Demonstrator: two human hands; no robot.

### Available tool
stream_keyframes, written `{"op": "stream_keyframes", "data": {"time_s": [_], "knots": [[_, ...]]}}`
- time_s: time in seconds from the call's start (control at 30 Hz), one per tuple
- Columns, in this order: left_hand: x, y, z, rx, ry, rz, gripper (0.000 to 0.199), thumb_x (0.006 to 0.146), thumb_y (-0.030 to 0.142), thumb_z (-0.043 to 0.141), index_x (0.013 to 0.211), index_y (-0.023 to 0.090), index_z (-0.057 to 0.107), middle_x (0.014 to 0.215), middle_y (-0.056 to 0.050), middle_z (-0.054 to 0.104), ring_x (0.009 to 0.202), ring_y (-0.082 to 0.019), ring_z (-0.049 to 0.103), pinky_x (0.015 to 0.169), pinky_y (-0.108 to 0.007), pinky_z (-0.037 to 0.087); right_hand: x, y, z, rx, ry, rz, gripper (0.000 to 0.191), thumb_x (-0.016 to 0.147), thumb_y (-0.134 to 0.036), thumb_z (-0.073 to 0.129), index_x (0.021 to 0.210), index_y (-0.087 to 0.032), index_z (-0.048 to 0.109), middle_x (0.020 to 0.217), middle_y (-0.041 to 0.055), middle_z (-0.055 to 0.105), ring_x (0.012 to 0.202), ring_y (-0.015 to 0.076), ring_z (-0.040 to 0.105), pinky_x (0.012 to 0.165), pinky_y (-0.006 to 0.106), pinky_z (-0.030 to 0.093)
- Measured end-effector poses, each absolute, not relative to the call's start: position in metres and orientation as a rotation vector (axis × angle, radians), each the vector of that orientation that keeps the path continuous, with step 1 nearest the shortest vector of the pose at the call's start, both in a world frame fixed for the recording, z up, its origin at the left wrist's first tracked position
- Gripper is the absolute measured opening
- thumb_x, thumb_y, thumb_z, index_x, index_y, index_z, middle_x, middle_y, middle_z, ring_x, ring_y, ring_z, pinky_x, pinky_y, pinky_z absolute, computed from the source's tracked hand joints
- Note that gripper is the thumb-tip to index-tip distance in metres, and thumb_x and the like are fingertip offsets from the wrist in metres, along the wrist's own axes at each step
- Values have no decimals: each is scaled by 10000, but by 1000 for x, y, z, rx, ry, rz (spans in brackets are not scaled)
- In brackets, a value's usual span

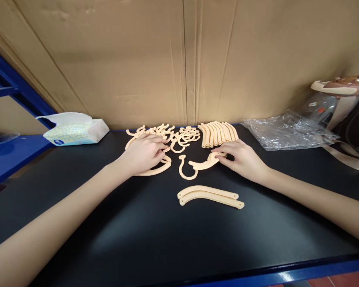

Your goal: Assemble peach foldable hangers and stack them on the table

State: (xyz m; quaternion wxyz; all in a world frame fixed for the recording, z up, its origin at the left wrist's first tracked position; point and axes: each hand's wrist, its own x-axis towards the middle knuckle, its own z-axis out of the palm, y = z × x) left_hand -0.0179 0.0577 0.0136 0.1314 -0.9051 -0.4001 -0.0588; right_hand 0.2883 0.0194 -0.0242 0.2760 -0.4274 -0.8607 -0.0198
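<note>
Single plastic hook (181, 170): to its right, the right hand (242, 159) pinches a curved piece (205, 164); leftward, the left hand (146, 151) bends—grip indeterminable. Two curved bars (208, 191) lie before it; tissue-pack (77, 133) logo illegible.

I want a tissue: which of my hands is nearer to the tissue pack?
Left. Your left hand is over the cream pieces, right of the tissue pack; your right hand is much farther right, gripping a curved piece.
</note>
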Motion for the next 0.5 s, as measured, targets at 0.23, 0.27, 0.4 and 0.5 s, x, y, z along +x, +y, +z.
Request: {"op": "stream_keyframes", "data": {"time_s": [0.23, 0.27, 0.4, 0.5], "knots": [[-16, 56, 15, -2677, -1087, -157, 462, 886, 250, 297, 1161, 157, 657, 1220, -102, 652, 1207, -266, 544, 1071, -444, 342, 288, 19, -23, -1152, -2316, -41, 191, 936, -252, 523, 960, -203, 705, 957, 47, 744, 908, 238, 674, 848, 398, 453], [-16, 57, 14, -2675, -1088, -159, 464, 890, 256, 294, 1160, 155, 657, 1221, -104, 651, 1224, -269, 529, 1085, -453, 322, 288, 19, -23, -1152, -2316, -40, 188, 933, -248, 524, 960, -202, 705, 955, 44, 745, 909, 238, 674, 847, 397, 453], [-20, 60, 11, -2657, -1115, -171, 487, 901, 252, 272, 1202, 136, 636, 1282, -107, 618, 1270, -273, 485, 1119, -482, 266, 288, 19, -23, -1156, -2316, -49, 183, 922, -231, 534, 968, -195, 707, 956, 42, 746, 911, 240, 674, 841, 393, 455], [-22, 62, 9, -2661, -1111, -170, 491, 906, 251, 275, 1226, 125, 626, 1295, -106, 609, 1274, -268, 478, 1119, -474, 273, 288, 19, -23, -1162, -2316, -62, 180, 920, -227, 543, 971, -190, 711, 958, 42, 747, 911, 239, 675, 845, 388, 453]]}}
